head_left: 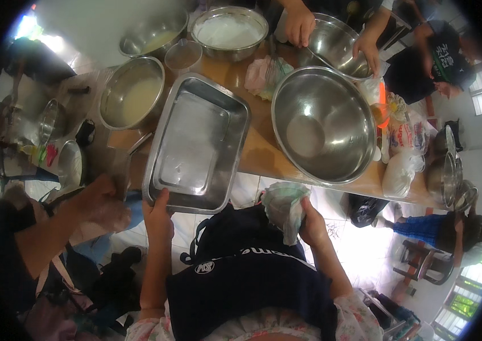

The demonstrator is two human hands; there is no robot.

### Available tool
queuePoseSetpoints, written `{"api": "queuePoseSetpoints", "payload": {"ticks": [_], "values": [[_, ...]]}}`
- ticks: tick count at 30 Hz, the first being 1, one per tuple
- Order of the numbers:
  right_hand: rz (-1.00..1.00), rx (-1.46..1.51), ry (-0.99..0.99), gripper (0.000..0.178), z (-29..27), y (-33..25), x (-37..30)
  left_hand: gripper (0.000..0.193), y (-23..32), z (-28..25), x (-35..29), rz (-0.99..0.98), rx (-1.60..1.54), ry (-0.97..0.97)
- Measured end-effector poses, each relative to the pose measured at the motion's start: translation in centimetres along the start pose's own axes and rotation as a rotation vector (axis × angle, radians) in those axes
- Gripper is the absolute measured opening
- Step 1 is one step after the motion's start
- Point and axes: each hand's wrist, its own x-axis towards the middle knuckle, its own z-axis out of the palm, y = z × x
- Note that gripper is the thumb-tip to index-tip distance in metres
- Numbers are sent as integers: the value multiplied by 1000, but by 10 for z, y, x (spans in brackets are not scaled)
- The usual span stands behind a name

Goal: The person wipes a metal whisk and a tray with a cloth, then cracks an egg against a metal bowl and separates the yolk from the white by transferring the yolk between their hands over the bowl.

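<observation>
My left hand (159, 219) grips the near left corner of a deep rectangular metal tray (234, 113), its thumb over the rim. The tray's inside looks bare and shiny, and its far end reaches over the wooden table. In my right hand (314, 226) is a crumpled pale green and white cloth (284, 207), held in front of my dark apron, a little apart from the tray. Right of the tray stands a large steel mixing bowl (343, 122), which neither hand touches.
Bowls of pale batter (141, 99) and white powder (228, 31) stand behind the tray. A co-worker's hands (300, 25) work at another steel bowl (332, 40). Plastic bags (403, 176) lie at the table's right end. Another person's arm (65, 213) reaches in at left.
</observation>
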Motion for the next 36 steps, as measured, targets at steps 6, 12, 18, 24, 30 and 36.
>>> {"api": "queuePoseSetpoints", "payload": {"ticks": [6,12,18,24,30,36], "values": [[-33,-140,-26,53,9,6,2,40,11,-26,-15,13,-8,49],[-137,-910,166,53,27,-5,-4,32,8,-67,-16,38,141,-65],[-231,-869,600,46,-47,-59,-31,34,17,-69,-12,-84,-40,-97],[-786,-564,1024,49,-95,-105,-14,34,20,-64,3,-163,-222,-127],[-716,-750,988,47,-92,-107,43,32,24,-55,0,-199,-294,-95],[-1386,-883,588,27,82,-110,-7,37,15,-68,-13,22,130,-65]]}}
